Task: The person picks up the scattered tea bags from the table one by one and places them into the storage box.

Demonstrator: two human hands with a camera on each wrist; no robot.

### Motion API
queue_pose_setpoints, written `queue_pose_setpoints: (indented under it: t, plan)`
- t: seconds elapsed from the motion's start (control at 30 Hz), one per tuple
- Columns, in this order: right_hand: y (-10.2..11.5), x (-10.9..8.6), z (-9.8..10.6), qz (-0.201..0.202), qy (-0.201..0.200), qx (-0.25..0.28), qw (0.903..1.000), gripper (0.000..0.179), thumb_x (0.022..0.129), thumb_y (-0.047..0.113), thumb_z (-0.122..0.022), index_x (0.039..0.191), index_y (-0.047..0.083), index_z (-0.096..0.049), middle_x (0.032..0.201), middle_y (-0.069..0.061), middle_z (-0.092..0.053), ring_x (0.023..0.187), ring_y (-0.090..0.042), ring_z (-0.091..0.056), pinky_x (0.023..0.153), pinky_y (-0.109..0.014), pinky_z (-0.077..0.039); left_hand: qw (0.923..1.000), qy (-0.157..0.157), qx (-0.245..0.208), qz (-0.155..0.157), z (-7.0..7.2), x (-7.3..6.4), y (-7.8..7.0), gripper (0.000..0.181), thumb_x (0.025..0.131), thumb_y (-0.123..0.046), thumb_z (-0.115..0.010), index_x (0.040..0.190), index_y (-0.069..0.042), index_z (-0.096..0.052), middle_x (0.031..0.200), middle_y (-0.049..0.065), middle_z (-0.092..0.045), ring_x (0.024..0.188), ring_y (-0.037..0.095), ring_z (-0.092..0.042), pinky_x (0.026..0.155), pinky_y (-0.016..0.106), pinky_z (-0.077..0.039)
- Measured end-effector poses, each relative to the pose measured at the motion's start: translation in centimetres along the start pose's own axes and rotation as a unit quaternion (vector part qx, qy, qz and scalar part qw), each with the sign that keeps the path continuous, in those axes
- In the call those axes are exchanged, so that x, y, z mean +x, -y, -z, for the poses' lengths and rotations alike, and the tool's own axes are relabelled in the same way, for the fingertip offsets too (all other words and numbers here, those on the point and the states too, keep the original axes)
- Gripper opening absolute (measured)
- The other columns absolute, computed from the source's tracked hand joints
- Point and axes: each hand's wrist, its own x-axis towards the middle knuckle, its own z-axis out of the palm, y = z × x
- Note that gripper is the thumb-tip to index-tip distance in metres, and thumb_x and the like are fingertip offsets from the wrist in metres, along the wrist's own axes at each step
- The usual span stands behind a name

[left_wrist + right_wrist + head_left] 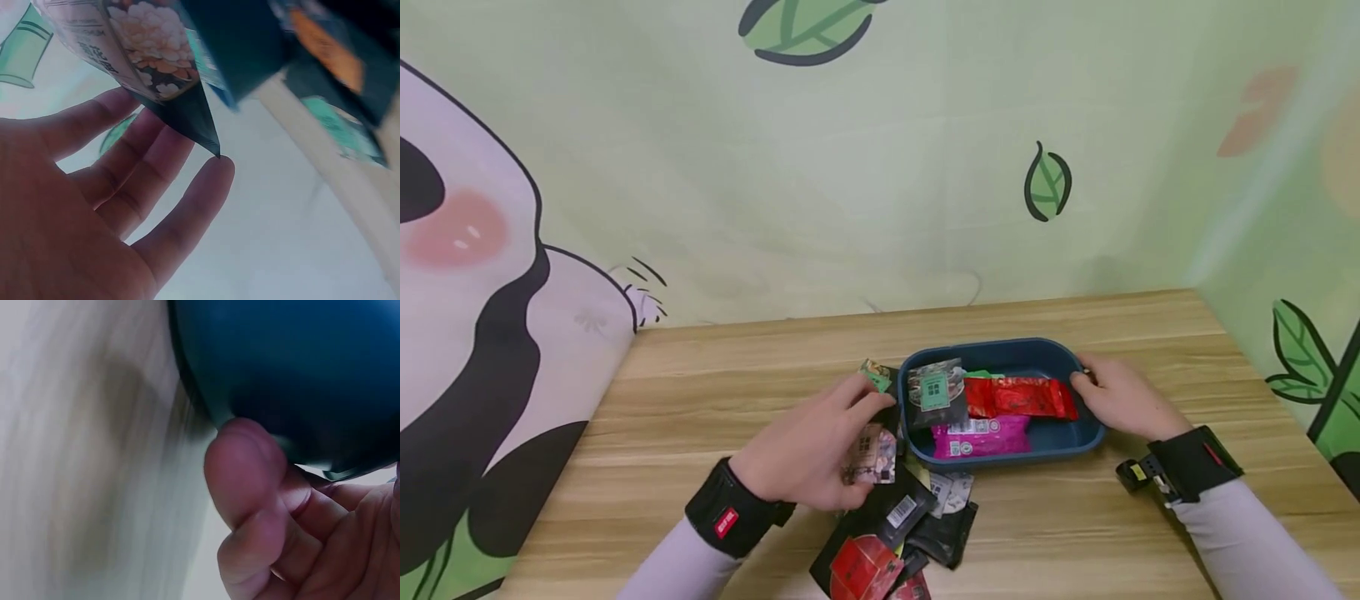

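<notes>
My left hand (808,446) holds a dark sachet with a pink floral label (876,454) just left of a blue oblong bin (1000,459). In the left wrist view the printed flower panel of this sachet (153,47) shows, its dark corner against a fingertip. My right hand (1123,400) grips the right end of the bin, thumb over the rim and fingers beneath it. Inside the bin lie a black sachet with a teal label (936,392), a red packet (1024,397) and a magenta packet (985,438). A green piece peeks out behind them.
Loose sachets are heaped in front of and left of the bin, among them a black one with a barcode (904,510) and a red one (865,568). A green-labelled sachet (877,375) lies by the bin's left end. The wooden table (715,375) meets a printed cloth backdrop behind.
</notes>
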Motion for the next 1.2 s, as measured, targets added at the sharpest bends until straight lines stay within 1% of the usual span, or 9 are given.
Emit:
queue_pose_setpoints:
  t: [0.07, 0.2, 0.4, 0.47, 0.6, 0.7, 0.97, 1.13, 1.2]
  plan:
    - [0.2, 0.1, -0.2, -0.001, 0.001, 0.003, 1.0000, 0.036, 0.103, 0.025, -0.042, 0.118, -0.001, -0.061, 0.085, -0.006, -0.058, 0.076, -0.019, -0.052, 0.068, -0.036, -0.041, 0.9999, 0.000, 0.013, -0.010, 0.3, 1.3, -0.4, 0.084, 0.065, -0.051, -0.076, 0.138, -0.014, -0.055, 0.115, -0.004, -0.043, 0.093, 0.008, -0.044, 0.075, 0.021, -0.046]
    - [0.5, 0.1, -0.5, 0.001, -0.002, 0.006, 1.0000, 0.039, 0.103, 0.026, -0.041, 0.123, -0.001, -0.061, 0.090, -0.005, -0.060, 0.078, -0.019, -0.053, 0.070, -0.036, -0.043, 0.9990, 0.003, 0.031, -0.031, 0.6, 4.2, -1.4, 0.082, 0.068, -0.053, -0.072, 0.138, -0.013, -0.054, 0.114, -0.003, -0.044, 0.092, 0.010, -0.043, 0.074, 0.023, -0.045]
    - [0.9, 0.1, -0.6, -0.003, 0.000, 0.016, 0.9999, 0.033, 0.103, 0.025, -0.041, 0.110, 0.002, -0.063, 0.079, -0.003, -0.054, 0.073, -0.019, -0.052, 0.065, -0.035, -0.041, 0.9977, 0.013, 0.044, -0.050, 0.3, 9.1, -2.7, 0.083, 0.070, -0.057, -0.068, 0.138, -0.012, -0.053, 0.114, -0.001, -0.045, 0.091, 0.010, -0.043, 0.072, 0.023, -0.043]
    - [0.9, 0.0, -0.6, -0.004, 0.003, 0.015, 0.9999, 0.037, 0.104, 0.026, -0.040, 0.114, 0.000, -0.064, 0.084, -0.008, -0.061, 0.078, -0.021, -0.057, 0.068, -0.038, -0.046, 0.9971, 0.019, 0.054, -0.051, 0.0, 10.7, -3.0, 0.085, 0.069, -0.059, -0.067, 0.139, -0.012, -0.053, 0.114, -0.001, -0.046, 0.092, 0.010, -0.043, 0.073, 0.022, -0.043]
    - [1.0, 0.1, -0.6, 0.001, 0.007, 0.015, 0.9999, 0.047, 0.105, 0.030, -0.039, 0.126, -0.006, -0.062, 0.109, -0.017, -0.067, 0.096, -0.028, -0.062, 0.083, -0.048, -0.049, 0.9958, 0.033, 0.072, -0.047, -0.5, 13.7, -3.6, 0.088, 0.068, -0.061, -0.068, 0.139, -0.012, -0.053, 0.111, -0.001, -0.046, 0.091, 0.010, -0.044, 0.074, 0.022, -0.042]
    - [0.9, 0.1, -0.6, 0.000, 0.011, 0.020, 0.9997, 0.049, 0.105, 0.032, -0.037, 0.125, -0.006, -0.062, 0.112, -0.019, -0.067, 0.101, -0.031, -0.063, 0.085, -0.050, -0.049, 0.9949, 0.043, 0.080, -0.045, -0.7, 15.4, -4.2, 0.087, 0.068, -0.061, -0.068, 0.138, -0.012, -0.054, 0.111, -0.001, -0.046, 0.092, 0.011, -0.044, 0.076, 0.023, -0.042]
    - [0.9, 0.1, -0.4, -0.008, 0.024, 0.036, 0.9990, 0.058, 0.107, 0.038, -0.031, 0.132, -0.006, -0.058, 0.116, -0.018, -0.067, 0.105, -0.030, -0.062, 0.088, -0.051, -0.048, 0.9925, 0.060, 0.101, -0.035, -0.7, 18.5, -5.3, 0.084, 0.068, -0.061, -0.065, 0.136, -0.013, -0.054, 0.114, 0.000, -0.047, 0.098, 0.011, -0.045, 0.083, 0.022, -0.044]
    - [0.9, -0.1, -0.4, -0.009, 0.029, 0.041, 0.9987, 0.063, 0.107, 0.040, -0.028, 0.137, -0.009, -0.054, 0.124, -0.023, -0.064, 0.116, -0.038, -0.059, 0.095, -0.055, -0.045, 0.9916, 0.075, 0.102, -0.024, -1.0, 19.0, -5.4, 0.089, 0.069, -0.065, -0.066, 0.142, -0.015, -0.051, 0.119, 0.001, -0.047, 0.103, 0.012, -0.045, 0.087, 0.022, -0.044]
    - [0.8, -0.1, -0.4, -0.009, 0.028, 0.041, 0.9987, 0.063, 0.107, 0.040, -0.028, 0.137, -0.009, -0.053, 0.126, -0.024, -0.063, 0.118, -0.039, -0.058, 0.096, -0.056, -0.044, 0.9921, 0.078, 0.096, -0.019, -1.3, 18.9, -5.3, 0.101, 0.068, -0.073, -0.064, 0.150, -0.018, -0.044, 0.133, 0.004, -0.046, 0.116, 0.015, -0.045, 0.097, 0.027, -0.042]
